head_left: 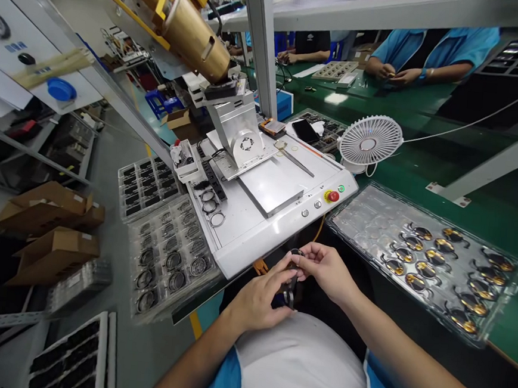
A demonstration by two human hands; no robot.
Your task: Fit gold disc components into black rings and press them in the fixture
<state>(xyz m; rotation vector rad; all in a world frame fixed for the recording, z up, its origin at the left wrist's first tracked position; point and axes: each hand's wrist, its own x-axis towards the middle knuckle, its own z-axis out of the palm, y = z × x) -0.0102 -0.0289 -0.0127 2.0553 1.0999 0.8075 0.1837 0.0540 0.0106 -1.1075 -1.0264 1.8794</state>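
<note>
Close to my body, in front of the machine's white bed [255,241], both hands meet at a small dark round part [297,252]. My right hand [325,270] pinches its edge between thumb and fingers. My left hand [260,296] is curled round the same part from the other side, with a dark strap-like piece [291,292] hanging below the fingers. Several dark rings [209,206] lie on the left of the bed. To the right, a clear tray [373,227] holds several round parts with gold-coloured faces and dark curved arms.
A gold-coloured machine head [199,37] hangs above a metal fixture [241,133]. Beside it are tweezers [298,161], a red button [332,196] and a white fan [369,142]. Trays of rings [169,244] stand left. A person's hands [398,75] work across the green table [408,119].
</note>
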